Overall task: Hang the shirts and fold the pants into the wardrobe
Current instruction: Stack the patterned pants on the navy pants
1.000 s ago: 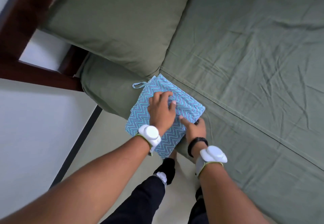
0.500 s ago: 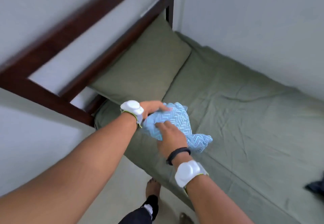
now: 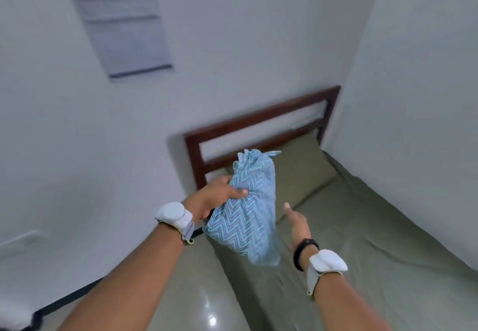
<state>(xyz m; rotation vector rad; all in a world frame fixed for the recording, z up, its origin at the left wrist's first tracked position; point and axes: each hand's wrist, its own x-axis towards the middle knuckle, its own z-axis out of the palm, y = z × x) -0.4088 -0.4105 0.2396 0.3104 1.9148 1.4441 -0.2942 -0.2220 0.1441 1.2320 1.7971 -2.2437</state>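
The folded blue zigzag-patterned pants [image 3: 249, 209] hang in the air above the bed's near left edge. My left hand [image 3: 216, 198] grips them at their left side, fingers curled over the cloth. Just right of the pants, my right hand [image 3: 297, 223] is held flat with its fingers apart, not touching the cloth. Both wrists carry white bands. No wardrobe or shirt is in view.
The bed [image 3: 375, 240] with an olive-green sheet fills the right half, with a green pillow [image 3: 302, 175] against the dark wooden headboard [image 3: 258, 121]. White walls close in on the left, back and right. A glossy floor [image 3: 201, 304] lies below my arms.
The pants were pressed flat on the bed, then gathered by both hands and lifted off. My right hand has let go and my view has risen toward the headboard.
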